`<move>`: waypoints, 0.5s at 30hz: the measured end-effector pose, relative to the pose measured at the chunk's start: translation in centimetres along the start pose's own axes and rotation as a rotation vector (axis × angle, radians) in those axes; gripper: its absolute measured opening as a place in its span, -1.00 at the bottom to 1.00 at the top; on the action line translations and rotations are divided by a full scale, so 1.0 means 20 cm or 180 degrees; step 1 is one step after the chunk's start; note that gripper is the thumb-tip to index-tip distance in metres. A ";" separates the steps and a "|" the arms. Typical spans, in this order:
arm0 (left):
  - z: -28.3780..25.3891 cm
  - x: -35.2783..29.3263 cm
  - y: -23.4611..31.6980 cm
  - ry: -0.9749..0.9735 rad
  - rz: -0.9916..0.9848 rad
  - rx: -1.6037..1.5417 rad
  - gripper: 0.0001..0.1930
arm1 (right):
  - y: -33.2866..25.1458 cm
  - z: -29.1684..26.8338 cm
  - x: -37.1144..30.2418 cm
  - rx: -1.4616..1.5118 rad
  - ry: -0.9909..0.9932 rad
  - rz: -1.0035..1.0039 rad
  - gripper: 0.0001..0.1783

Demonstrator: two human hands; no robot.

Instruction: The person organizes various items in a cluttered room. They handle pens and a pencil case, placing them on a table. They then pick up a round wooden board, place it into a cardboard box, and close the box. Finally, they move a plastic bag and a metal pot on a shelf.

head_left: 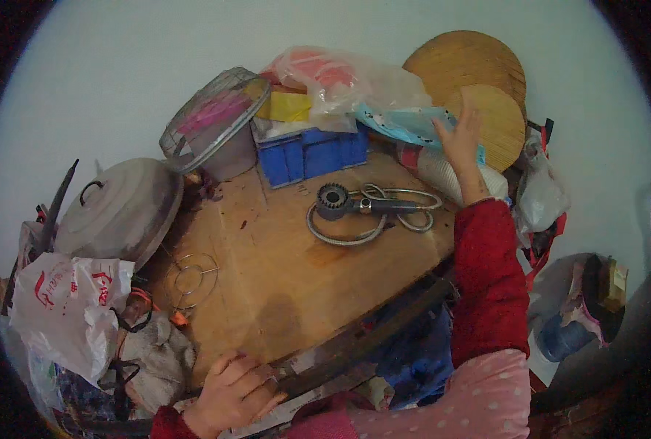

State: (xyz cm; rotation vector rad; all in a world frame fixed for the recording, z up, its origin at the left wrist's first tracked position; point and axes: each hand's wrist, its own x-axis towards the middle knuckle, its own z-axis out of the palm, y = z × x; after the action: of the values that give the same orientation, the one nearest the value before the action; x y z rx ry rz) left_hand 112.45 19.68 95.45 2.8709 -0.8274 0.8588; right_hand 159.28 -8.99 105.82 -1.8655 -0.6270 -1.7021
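Note:
My right hand is raised over the back right of the wooden table, thumb and fingers apart, with nothing seen in it. It is nearest to a light blue printed plastic package and a smaller round straw-coloured disc. Below its wrist lies a pale ribbed roll. At the table's front edge my left hand rests with its fingers laid loosely, holding nothing visible. On the tabletop between the hands, a dark shower head lies with its metal hose coiled around it.
A blue crate stands at the back beside a bucket with a mesh-covered sieve. A large metal lid, a wire rack and a white plastic bag are at left. A larger straw-coloured disc leans against the wall.

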 end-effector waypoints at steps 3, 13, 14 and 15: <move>0.06 0.08 -0.04 0.0032 -0.0072 -0.0185 -0.82 | 0.15 0.09 -0.08 0.0443 -0.1124 0.0678 -0.08; 0.20 0.23 -0.09 0.0105 0.0082 -0.0414 -0.85 | 0.11 0.39 -0.39 -0.1623 -0.1374 -0.0339 -0.38; 0.21 0.24 -0.10 0.0092 0.0082 -0.0409 -0.85 | 0.14 0.39 -0.35 -0.1610 -0.1689 -0.0226 -0.47; 0.24 0.25 -0.12 0.0065 0.0088 -0.0450 -0.86 | 0.17 0.36 -0.32 -0.1620 -0.2043 -0.0106 -0.56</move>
State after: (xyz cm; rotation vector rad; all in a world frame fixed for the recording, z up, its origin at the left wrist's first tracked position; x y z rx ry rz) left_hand 119.50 18.44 94.26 2.7307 -0.8895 0.7965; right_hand 166.32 -6.76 98.79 -2.8211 -0.4784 -1.3410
